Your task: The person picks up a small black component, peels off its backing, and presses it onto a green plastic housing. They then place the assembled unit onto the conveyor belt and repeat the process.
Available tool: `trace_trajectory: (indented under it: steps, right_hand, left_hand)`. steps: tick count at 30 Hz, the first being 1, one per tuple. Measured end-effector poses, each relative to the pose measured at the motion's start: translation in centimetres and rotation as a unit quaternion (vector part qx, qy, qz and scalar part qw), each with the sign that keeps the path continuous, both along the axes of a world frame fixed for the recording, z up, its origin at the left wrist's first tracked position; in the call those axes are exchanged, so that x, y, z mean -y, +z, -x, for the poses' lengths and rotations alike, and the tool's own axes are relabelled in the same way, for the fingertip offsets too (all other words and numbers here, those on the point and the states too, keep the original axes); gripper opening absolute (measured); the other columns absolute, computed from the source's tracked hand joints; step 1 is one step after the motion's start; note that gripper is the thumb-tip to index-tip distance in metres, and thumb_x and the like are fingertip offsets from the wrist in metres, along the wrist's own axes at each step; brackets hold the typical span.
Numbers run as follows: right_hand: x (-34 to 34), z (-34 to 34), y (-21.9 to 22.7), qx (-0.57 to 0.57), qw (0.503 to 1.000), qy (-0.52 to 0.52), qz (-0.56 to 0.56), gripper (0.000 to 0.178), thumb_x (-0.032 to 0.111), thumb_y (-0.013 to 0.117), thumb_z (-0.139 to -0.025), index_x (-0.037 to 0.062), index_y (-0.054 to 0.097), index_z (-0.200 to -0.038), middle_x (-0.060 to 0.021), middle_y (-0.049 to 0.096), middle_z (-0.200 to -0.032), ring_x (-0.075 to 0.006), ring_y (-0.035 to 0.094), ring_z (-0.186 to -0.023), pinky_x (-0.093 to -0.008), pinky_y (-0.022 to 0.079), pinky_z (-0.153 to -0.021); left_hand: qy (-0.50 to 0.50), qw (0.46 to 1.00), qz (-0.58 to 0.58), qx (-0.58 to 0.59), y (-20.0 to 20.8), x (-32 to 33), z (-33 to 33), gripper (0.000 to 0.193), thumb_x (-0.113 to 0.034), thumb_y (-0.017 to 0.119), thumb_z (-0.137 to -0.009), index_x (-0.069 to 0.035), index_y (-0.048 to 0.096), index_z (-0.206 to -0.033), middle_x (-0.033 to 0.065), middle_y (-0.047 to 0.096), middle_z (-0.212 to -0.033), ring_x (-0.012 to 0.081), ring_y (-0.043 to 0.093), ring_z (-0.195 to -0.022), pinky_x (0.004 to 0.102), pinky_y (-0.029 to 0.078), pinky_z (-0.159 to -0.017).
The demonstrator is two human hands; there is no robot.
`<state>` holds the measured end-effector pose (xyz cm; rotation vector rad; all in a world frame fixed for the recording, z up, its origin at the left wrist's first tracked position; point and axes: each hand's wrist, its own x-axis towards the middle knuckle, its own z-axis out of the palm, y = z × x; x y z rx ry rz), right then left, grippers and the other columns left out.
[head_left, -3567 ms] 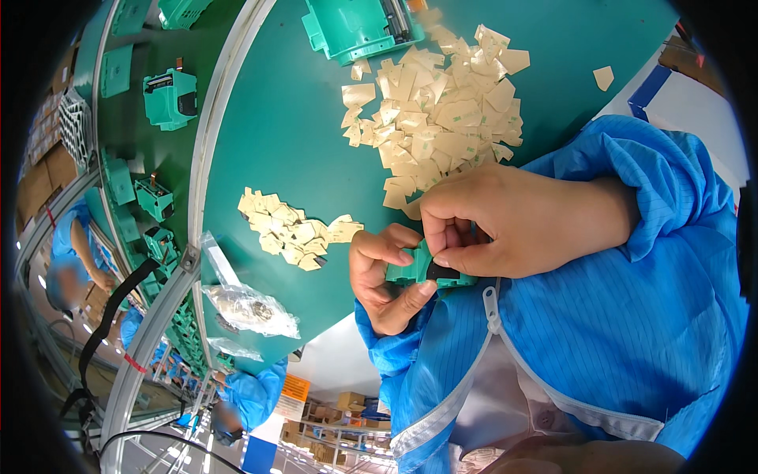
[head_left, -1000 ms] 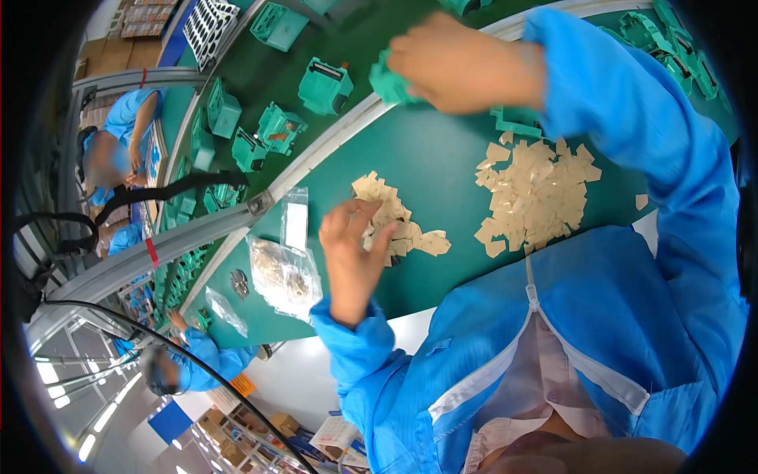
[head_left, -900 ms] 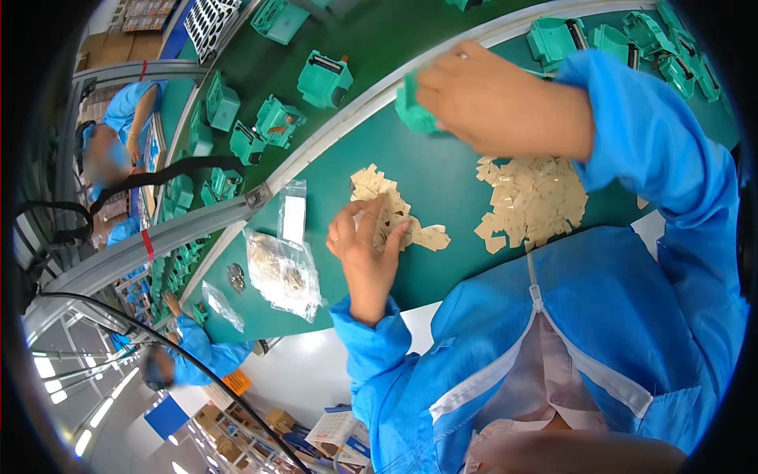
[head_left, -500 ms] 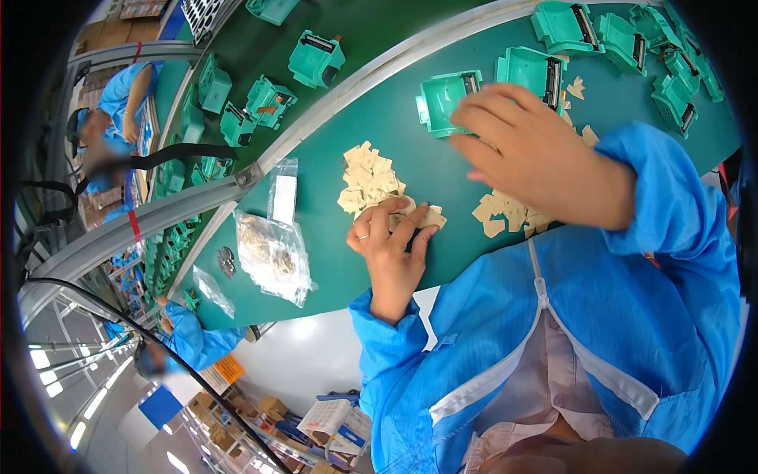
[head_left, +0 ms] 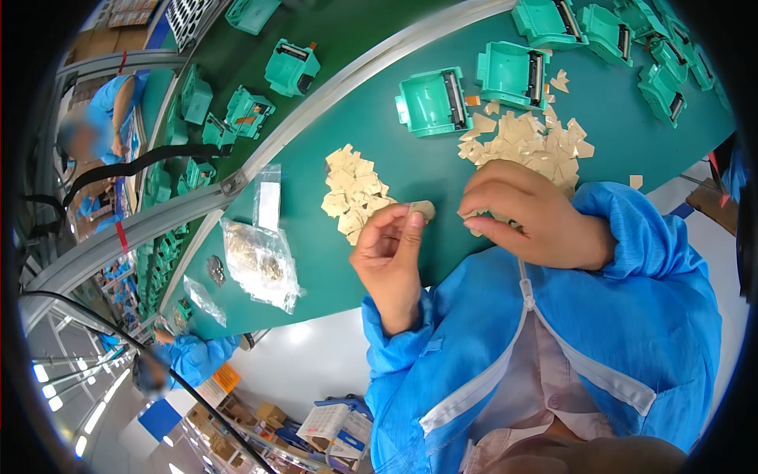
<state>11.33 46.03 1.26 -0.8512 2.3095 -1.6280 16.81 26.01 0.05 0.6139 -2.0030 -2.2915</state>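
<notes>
The left hand pinches a small, flat, cream-coloured piece with cut corners between the thumb and the fingers, above the near edge of the green flat-topped table. The right hand is just beside it, with bent fingers and the thumb close to them; its fingertips are partly hidden, so I cannot tell if they hold something.

Behind the right hand lies a large loose heap of cream-coloured flat pieces. A smaller heap of similar pieces lies beyond the left hand, nearer to the left end of the table. Two green plastic open housings, each with a dark bar on one side, stand toward the far edge, along which a pale metal rail runs. A clear plastic bag with small parts lies near the left end.
</notes>
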Motion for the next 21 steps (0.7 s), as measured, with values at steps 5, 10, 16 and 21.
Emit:
trace_trajectory:
  steps: [5,10,16,21]
  right_hand:
    - [0.4,0.3,0.3,-0.143,0.989,-0.016,0.009,0.018,0.005,0.067,-0.086,0.0035,0.062,-0.103,-0.0115,0.059,-0.098,-0.0289,0.060,-0.085,-0.0374,0.049,-0.073]
    - [0.1,-0.3,0.4,0.152,0.983,-0.032,0.097,0.020,0.002,0.068,-0.086,0.0023,0.061,-0.104,-0.0110,0.060,-0.093,-0.0224,0.062,-0.082,-0.0334,0.051,-0.071]
    - [-1.0,-0.2,0.8,0.263,0.958,-0.037,0.107,0.017,0.001,0.068,-0.085,0.0031,0.059,-0.100,-0.0094,0.060,-0.089,-0.0190,0.062,-0.081,-0.0313,0.050,-0.070]
    - [-1.8,0.5,0.2,-0.177,0.983,-0.050,-0.001,0.022,0.008,0.076,-0.079,0.0041,0.064,-0.097,-0.0081,0.060,-0.091,-0.0229,0.059,-0.078,-0.0340,0.048,-0.069]
  left_hand:
    - [-0.033,0.978,-0.207,0.000,0.2,-2.1,-0.6,0.018,0.004,0.066,-0.091,0.004,0.062,-0.108,0.0134,0.072,-0.096,0.0163,0.069,-0.083,0.0264,0.056,-0.079]
    - [-0.061,0.970,-0.233,0.035,0.5,-3.0,-0.1,0.022,0.004,0.062,-0.093,0.002,0.059,-0.115,0.0110,0.068,-0.094,0.0158,0.064,-0.085,0.0298,0.053,-0.079]
    - [-0.168,0.975,-0.140,0.028,0.9,-2.7,0.0,0.030,0.008,0.061,-0.090,0.003,0.057,-0.119,0.0112,0.068,-0.103,0.0140,0.065,-0.092,0.0268,0.053,-0.082]
    - [-0.195,0.969,-0.137,0.057,1.0,-3.2,-0.2,0.028,0.011,0.063,-0.089,0.005,0.059,-0.116,0.0121,0.069,-0.103,0.0139,0.067,-0.095,0.0243,0.053,-0.082]
